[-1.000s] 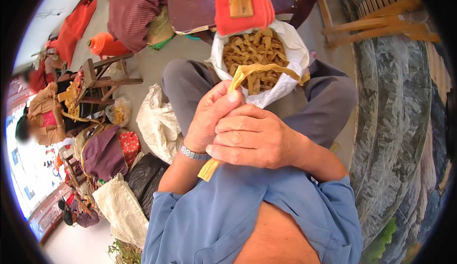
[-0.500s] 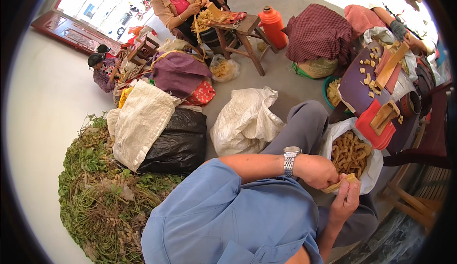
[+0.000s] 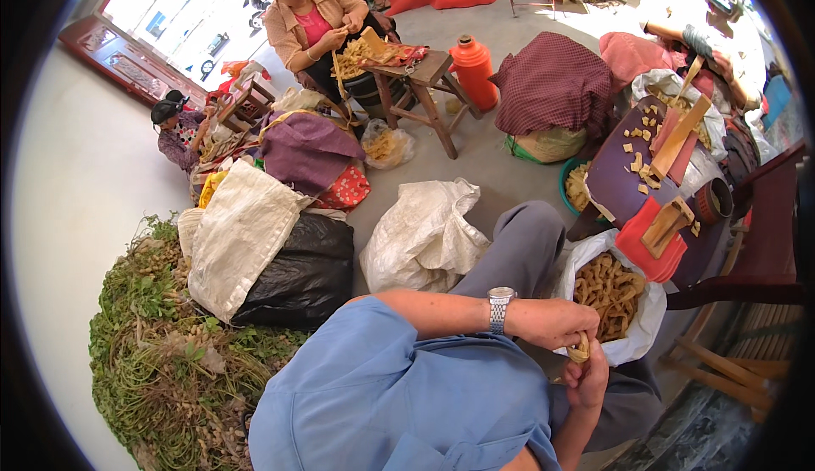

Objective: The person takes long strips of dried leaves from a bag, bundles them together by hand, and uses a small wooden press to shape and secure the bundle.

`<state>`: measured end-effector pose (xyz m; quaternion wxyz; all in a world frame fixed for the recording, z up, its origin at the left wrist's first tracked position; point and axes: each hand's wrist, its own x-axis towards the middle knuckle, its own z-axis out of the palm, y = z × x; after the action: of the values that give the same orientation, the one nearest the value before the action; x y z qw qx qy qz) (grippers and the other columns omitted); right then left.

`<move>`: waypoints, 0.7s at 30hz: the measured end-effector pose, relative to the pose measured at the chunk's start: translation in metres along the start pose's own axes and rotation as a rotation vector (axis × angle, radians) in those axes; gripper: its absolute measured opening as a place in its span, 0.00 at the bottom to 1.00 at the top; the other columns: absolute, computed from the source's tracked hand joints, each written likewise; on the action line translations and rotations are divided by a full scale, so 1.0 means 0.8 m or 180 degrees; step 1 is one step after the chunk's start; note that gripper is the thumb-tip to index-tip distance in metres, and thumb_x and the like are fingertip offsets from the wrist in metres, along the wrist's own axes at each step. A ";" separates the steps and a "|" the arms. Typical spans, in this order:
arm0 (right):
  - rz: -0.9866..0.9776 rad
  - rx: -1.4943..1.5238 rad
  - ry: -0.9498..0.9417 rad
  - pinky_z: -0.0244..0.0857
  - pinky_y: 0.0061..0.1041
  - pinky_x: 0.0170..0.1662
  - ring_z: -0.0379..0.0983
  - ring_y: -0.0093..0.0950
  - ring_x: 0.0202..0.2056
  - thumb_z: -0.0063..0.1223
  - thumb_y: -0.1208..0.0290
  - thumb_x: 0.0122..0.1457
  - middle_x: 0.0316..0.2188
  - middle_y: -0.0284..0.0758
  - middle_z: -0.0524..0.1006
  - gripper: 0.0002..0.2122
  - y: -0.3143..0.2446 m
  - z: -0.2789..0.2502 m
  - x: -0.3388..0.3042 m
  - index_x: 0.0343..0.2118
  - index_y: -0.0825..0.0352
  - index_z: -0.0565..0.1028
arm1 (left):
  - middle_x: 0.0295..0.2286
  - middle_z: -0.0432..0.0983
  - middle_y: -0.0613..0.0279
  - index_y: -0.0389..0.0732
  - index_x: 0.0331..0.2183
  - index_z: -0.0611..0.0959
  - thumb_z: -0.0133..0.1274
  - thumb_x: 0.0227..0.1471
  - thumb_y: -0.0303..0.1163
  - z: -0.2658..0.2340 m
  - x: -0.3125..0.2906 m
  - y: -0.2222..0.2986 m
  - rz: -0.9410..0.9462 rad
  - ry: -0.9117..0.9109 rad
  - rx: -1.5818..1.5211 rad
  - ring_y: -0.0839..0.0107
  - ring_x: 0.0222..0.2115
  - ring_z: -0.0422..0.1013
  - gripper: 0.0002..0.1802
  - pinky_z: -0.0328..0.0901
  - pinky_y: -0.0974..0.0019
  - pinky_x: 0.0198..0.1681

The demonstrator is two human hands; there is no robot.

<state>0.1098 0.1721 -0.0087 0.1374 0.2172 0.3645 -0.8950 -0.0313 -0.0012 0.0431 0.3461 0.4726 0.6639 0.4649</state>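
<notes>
A pale yellow-brown strip (image 3: 579,351), bent into a loop, is pinched between my two hands. My left hand (image 3: 548,323), below a wristwatch with a metal band (image 3: 500,310), grips it from above with curled fingers. From below, my right hand (image 3: 587,379) is closed on its lower end. The exact kind of strip I cannot make out. Just beyond my hands stands a white sack (image 3: 642,335) with its mouth rolled open. Inside lie many brown twisted strips (image 3: 608,294).
To the right, a purple-topped bench (image 3: 624,191) bears a wooden board (image 3: 682,137), pale pieces, a red cloth (image 3: 649,242) and a wooden block (image 3: 667,225). A white sack (image 3: 424,238) and black bag (image 3: 301,267) lie ahead-left, beside heaped green plants (image 3: 170,361). Other people sit working farther off.
The strip has gone from lying fairly straight between my fingers to a bent loop. My right hand has turned and drawn closer under my left. The whole view has shifted slightly.
</notes>
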 end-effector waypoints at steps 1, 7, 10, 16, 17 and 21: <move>-0.0248 -0.0641 0.0075 0.57 0.18 0.22 0.61 0.15 0.20 0.46 0.64 0.68 0.25 0.27 0.69 0.12 0.000 0.001 0.000 0.45 0.69 0.70 | 0.36 0.74 0.49 0.35 0.42 0.73 0.50 0.56 0.25 0.001 0.001 0.000 -0.0007 0.0042 0.0023 0.50 0.39 0.74 0.11 0.68 0.55 0.43; -0.1678 -0.2685 0.0907 0.62 0.16 0.35 0.66 0.15 0.31 0.56 0.72 0.65 0.32 0.28 0.74 0.10 -0.015 0.027 -0.010 0.43 0.72 0.72 | 0.48 0.75 0.53 0.33 0.58 0.68 0.50 0.61 0.30 -0.016 0.008 0.008 -0.0363 -0.0040 -0.0984 0.68 0.50 0.72 0.25 0.66 0.62 0.54; -0.2119 -0.2759 0.0916 0.63 0.17 0.35 0.66 0.15 0.32 0.53 0.72 0.67 0.31 0.28 0.74 0.09 -0.022 0.038 -0.011 0.45 0.72 0.73 | 0.51 0.72 0.58 0.33 0.61 0.66 0.51 0.62 0.31 -0.020 0.006 0.018 -0.0619 -0.0087 -0.2418 0.73 0.53 0.67 0.28 0.62 0.65 0.57; -0.1803 -0.2823 0.0901 0.61 0.19 0.32 0.64 0.16 0.28 0.45 0.68 0.70 0.28 0.29 0.73 0.11 -0.033 0.051 -0.007 0.46 0.71 0.73 | 0.54 0.70 0.61 0.32 0.61 0.68 0.49 0.60 0.26 -0.013 0.001 0.010 -0.0736 0.0144 -0.3277 0.76 0.55 0.65 0.28 0.59 0.69 0.60; -0.1818 -0.2854 0.0883 0.60 0.19 0.31 0.63 0.16 0.27 0.44 0.68 0.71 0.27 0.29 0.72 0.11 -0.030 0.048 -0.005 0.45 0.71 0.73 | 0.54 0.70 0.61 0.32 0.60 0.68 0.49 0.59 0.25 -0.013 0.000 0.009 -0.0822 0.0187 -0.3292 0.76 0.55 0.65 0.28 0.60 0.69 0.60; -0.1627 -0.2760 0.0783 0.58 0.18 0.28 0.62 0.16 0.25 0.41 0.66 0.72 0.25 0.27 0.69 0.11 -0.015 0.033 0.005 0.44 0.69 0.71 | 0.52 0.70 0.61 0.34 0.56 0.72 0.48 0.58 0.25 -0.003 -0.001 -0.004 -0.0970 0.0454 -0.2916 0.75 0.52 0.67 0.23 0.62 0.68 0.57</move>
<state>0.0935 0.1614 0.0134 -0.0522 0.1480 0.7567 -0.6346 -0.0339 -0.0033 0.0405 0.5363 0.1360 0.4747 0.6845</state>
